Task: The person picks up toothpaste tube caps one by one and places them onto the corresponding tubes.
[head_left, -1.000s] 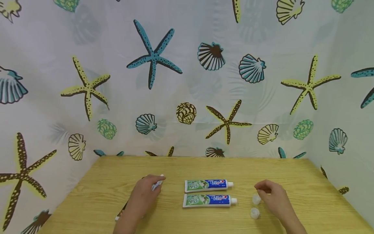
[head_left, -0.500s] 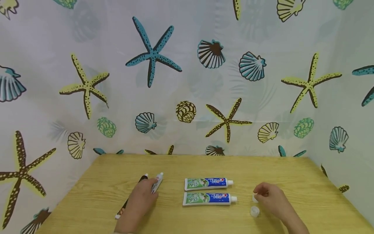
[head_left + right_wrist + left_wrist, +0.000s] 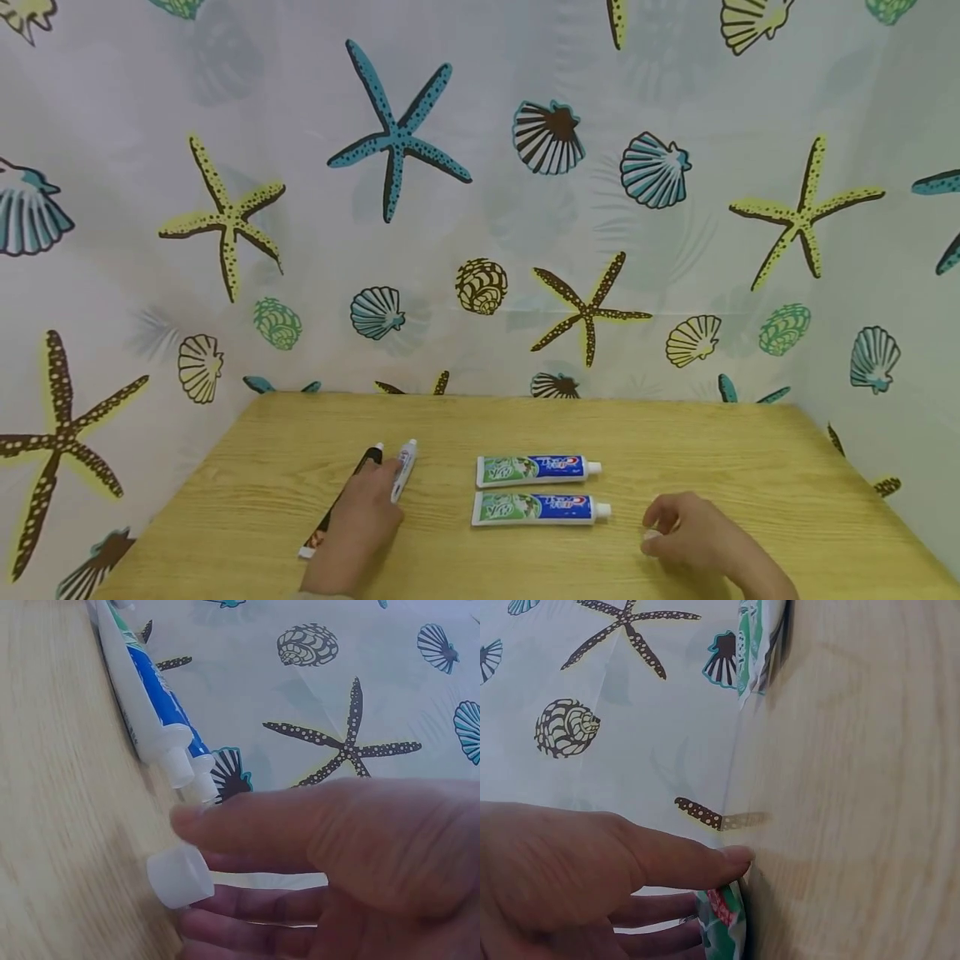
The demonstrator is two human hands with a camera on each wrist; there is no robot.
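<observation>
While a white cap (image 3: 172, 881) lies between thumb and fingers of the right grip (image 3: 693, 533), pinching is unclear

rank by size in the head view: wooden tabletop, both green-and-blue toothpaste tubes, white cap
1. Wooden tabletop
2. Nearer toothpaste tube and farther toothpaste tube: look alike, nearness makes ranking unsure
3. White cap, partly hidden by the right hand

L grip (image 3: 362, 510) hides mid of blk tube (image 3: 372, 456); R grip (image 3: 693, 531) partly hides cap (image 3: 651, 535), head view.
</observation>
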